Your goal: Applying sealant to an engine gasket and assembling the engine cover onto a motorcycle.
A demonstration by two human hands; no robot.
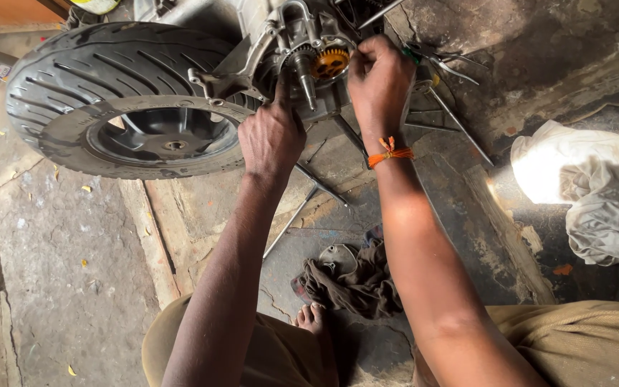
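From the head camera, the left hand point(270, 136) rests against the grey metal engine casing point(281, 50), its fingers pressed together on the housing just beside the steel shaft point(305, 79). The right hand point(380, 82), an orange thread band point(390, 153) on its wrist, pinches the orange toothed gear point(329, 63) seated on the casing next to that shaft. The black rubber scooter tyre point(109, 79) lies on its side to the left, touching the casing. On the stone floor point(59, 265) lie thin metal rods point(453, 118), a dark brown rag point(356, 283) and a pale crumpled cloth point(596, 193).
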